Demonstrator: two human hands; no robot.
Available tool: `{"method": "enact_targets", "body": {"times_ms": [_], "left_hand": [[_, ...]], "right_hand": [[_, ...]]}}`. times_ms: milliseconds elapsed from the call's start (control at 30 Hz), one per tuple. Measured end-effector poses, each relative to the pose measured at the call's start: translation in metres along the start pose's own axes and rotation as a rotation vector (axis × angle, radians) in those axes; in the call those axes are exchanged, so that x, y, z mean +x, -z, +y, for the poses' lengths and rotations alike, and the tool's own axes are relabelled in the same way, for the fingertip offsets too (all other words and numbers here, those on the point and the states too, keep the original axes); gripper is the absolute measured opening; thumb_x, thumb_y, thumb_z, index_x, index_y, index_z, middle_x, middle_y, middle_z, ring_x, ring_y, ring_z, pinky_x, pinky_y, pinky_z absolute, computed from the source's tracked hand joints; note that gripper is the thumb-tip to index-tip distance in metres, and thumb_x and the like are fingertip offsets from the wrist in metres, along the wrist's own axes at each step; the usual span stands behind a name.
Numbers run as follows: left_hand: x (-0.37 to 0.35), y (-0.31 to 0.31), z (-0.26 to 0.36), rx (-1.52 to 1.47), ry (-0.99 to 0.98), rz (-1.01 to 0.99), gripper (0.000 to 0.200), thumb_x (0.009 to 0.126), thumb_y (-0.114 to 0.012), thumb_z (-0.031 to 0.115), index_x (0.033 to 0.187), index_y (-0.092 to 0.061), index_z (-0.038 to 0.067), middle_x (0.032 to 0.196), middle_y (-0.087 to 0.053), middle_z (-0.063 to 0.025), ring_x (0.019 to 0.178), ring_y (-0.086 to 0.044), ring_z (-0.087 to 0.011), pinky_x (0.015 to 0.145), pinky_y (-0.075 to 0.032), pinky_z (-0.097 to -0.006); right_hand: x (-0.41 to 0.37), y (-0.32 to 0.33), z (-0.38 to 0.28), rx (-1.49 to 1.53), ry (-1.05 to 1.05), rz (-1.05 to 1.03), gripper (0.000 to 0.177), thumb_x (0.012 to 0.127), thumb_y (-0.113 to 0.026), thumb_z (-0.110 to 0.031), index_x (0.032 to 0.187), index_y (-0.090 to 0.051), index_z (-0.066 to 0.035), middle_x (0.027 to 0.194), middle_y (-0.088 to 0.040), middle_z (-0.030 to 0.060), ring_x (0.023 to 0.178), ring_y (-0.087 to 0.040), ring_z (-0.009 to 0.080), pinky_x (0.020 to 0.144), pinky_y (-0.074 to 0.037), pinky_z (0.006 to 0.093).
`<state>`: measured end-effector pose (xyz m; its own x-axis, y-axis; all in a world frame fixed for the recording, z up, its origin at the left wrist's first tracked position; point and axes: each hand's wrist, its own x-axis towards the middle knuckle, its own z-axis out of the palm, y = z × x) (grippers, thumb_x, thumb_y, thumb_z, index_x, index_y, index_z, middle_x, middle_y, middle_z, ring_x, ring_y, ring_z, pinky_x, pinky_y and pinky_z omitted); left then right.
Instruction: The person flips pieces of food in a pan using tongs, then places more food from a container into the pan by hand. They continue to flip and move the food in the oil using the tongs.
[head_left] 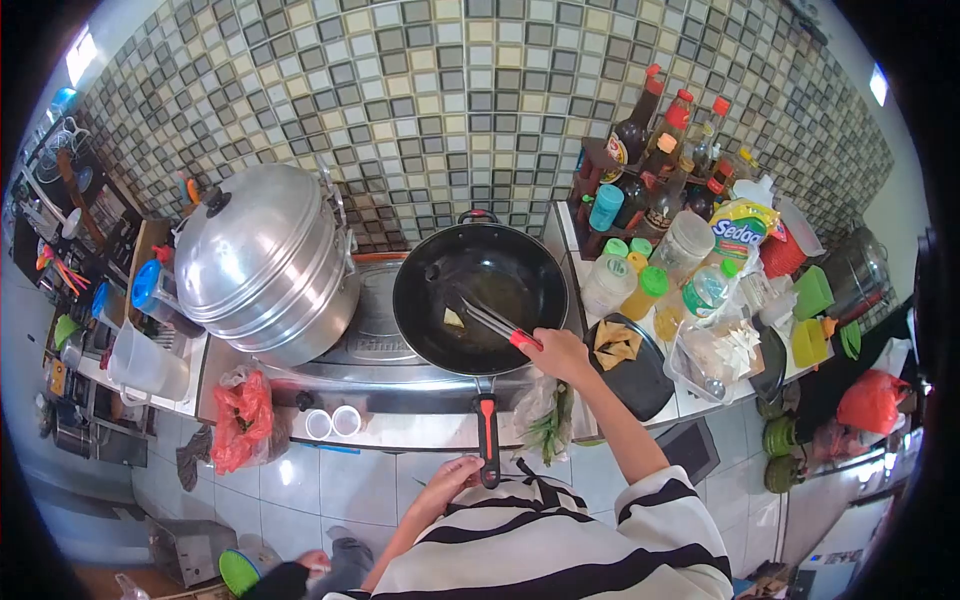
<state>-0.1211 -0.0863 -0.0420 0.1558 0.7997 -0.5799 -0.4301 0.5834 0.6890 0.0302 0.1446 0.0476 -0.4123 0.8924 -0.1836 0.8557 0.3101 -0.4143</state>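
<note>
A black pan (pixel 520 270) with a red and black handle (pixel 488 440) rests on the stove, a little oil in its bottom. One pale, folded piece of food (pixel 453 318) lies in it. My right hand (pixel 560 355) is closed round the red grips of metal tongs (pixel 490 318), whose tips reach into the pan just right of the piece. My left hand (pixel 455 480) is at the lower end of the pan handle, its fingers bent against it. Right of the pan, several browned folded pieces (pixel 616 344) lie on a dark plate (pixel 650 385).
A large steamer pot (pixel 265 260) stands left of the pan. Sauce bottles (pixel 635 130), jars (pixel 608 285) and a plastic container of white wrappers (pixel 725 355) crowd the right counter. Two white cups (pixel 332 423) and a red plastic bag (pixel 240 420) are at the front edge.
</note>
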Motion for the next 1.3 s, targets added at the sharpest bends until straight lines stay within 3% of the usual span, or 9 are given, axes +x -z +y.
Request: {"method": "enact_targets", "body": {"times_ms": [167, 367, 667, 833, 1000, 1100, 1300], "left_hand": [[-0.002, -0.003, 0.003, 0.015, 0.019, 0.018, 0.023, 0.085, -0.053, 0.033, 0.084, -0.058, 0.011, 0.076, -0.05, 0.0046, 0.073, -0.046, -0.0049, 0.074, -0.038, -0.0205], [0.0, 0.0, -0.002, 0.014, 0.004, 0.029, 0.024, 0.085, -0.052, 0.033, 0.085, -0.058, 0.01, 0.078, -0.051, 0.0039, 0.074, -0.048, -0.0052, 0.076, -0.039, -0.0205], [-0.007, -0.006, 0.005, 0.061, 0.006, 0.053, 0.026, 0.087, -0.05, 0.032, 0.089, -0.058, 0.008, 0.079, -0.053, 0.0028, 0.074, -0.049, -0.0056, 0.076, -0.039, -0.0201], [-0.005, 0.005, -0.009, 0.01, -0.052, 0.018, 0.027, 0.087, -0.05, 0.032, 0.091, -0.057, 0.006, 0.079, -0.054, 0.0016, 0.073, -0.049, -0.0069, 0.073, -0.038, -0.0199], [-0.015, 0.012, -0.005, -0.1, 0.015, 0.063, 0.024, 0.087, -0.049, 0.025, 0.095, -0.058, 0.004, 0.084, -0.06, -0.0035, 0.082, -0.055, -0.0108, 0.074, -0.042, -0.0233], [-0.018, 0.021, -0.013, -0.209, -0.03, 0.032, 0.021, 0.086, -0.049, 0.022, 0.094, -0.058, 0.005, 0.083, -0.06, -0.0039, 0.078, -0.055, -0.0108, 0.073, -0.042, -0.0231], [-0.034, 0.014, 0.007, -0.298, -0.41, 0.126, 0.013, 0.087, -0.043, 0.011, 0.085, -0.053, 0.002, 0.089, -0.058, -0.0078, 0.074, -0.053, -0.0129, 0.07, -0.041, -0.0235]], "right_hand": [[0.0, 0.002, 0.007, -0.086, -0.045, -0.02, 0.042, 0.079, -0.05, -0.044, 0.083, -0.062, -0.004, 0.082, -0.062, 0.0168, 0.082, -0.06, 0.0324, 0.071, -0.046, 0.043], [0.015, 0.005, -0.006, -0.001, -0.166, -0.349, 0.043, 0.078, -0.05, -0.045, 0.089, -0.063, -0.005, 0.091, -0.062, 0.0168, 0.086, -0.06, 0.0311, 0.073, -0.047, 0.0402], [0.006, -0.015, -0.011, -0.08, 0.065, -0.119, 0.035, 0.076, -0.053, -0.041, 0.087, -0.063, -0.009, 0.086, -0.063, 0.013, 0.083, -0.06, 0.0301, 0.071, -0.047, 0.0418], [-0.018, -0.013, -0.005, -0.055, 0.193, 0.017, 0.032, 0.077, -0.052, -0.04, 0.083, -0.06, -0.009, 0.073, -0.061, 0.0144, 0.072, -0.06, 0.0332, 0.061, -0.046, 0.0451], [-0.07, 0.004, -0.009, -0.052, 0.168, 0.259, 0.03, 0.078, -0.051, -0.04, 0.083, -0.055, -0.011, 0.063, -0.059, 0.0142, 0.06, -0.058, 0.0338, 0.053, -0.045, 0.0439], [-0.085, -0.002, -0.005, 0.046, 0.091, 0.313, 0.028, 0.078, -0.054, -0.038, 0.082, -0.055, -0.01, 0.058, -0.056, 0.0142, 0.057, -0.057, 0.0342, 0.05, -0.044, 0.042], [-0.097, -0.029, -0.002, 0.314, 0.052, 0.413, 0.024, 0.078, -0.058, -0.032, 0.077, -0.056, -0.008, 0.055, -0.053, 0.0162, 0.053, -0.054, 0.0352, 0.047, -0.041, 0.0397]]}}
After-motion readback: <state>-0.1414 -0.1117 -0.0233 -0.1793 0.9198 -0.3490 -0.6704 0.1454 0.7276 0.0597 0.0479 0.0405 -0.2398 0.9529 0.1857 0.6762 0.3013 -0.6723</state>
